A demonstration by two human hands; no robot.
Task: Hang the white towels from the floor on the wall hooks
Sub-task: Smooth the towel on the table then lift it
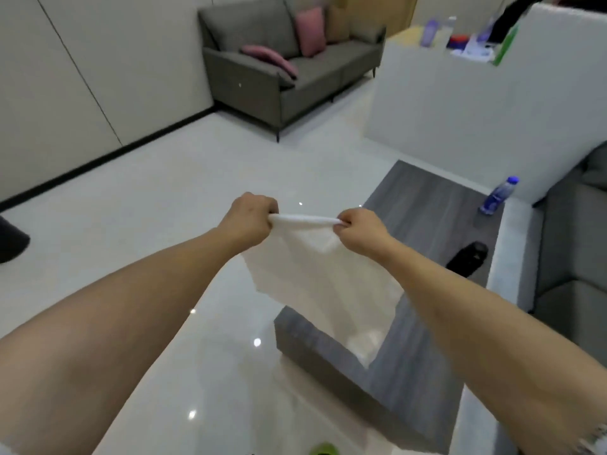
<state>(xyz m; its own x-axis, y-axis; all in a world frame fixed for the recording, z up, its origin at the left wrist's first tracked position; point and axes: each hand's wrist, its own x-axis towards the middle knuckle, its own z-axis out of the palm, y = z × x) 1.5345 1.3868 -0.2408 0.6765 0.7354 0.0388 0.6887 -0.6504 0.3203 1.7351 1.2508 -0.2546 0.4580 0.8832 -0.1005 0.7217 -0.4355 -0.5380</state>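
Towel (315, 277): top edge pinched in curled fingers of left hand (251, 216), nine o'clock, right hand (359, 229), three o'clock; keep edge taut.

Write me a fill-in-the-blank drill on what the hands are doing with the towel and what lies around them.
1. Both hands, left and right, grip the top edge of a ____ cloth towel.
2. The two pink cushions sit on a grey ____.
3. The clear plastic bottle with the blue cap stands on a grey ____.

Missing words: white; sofa; table
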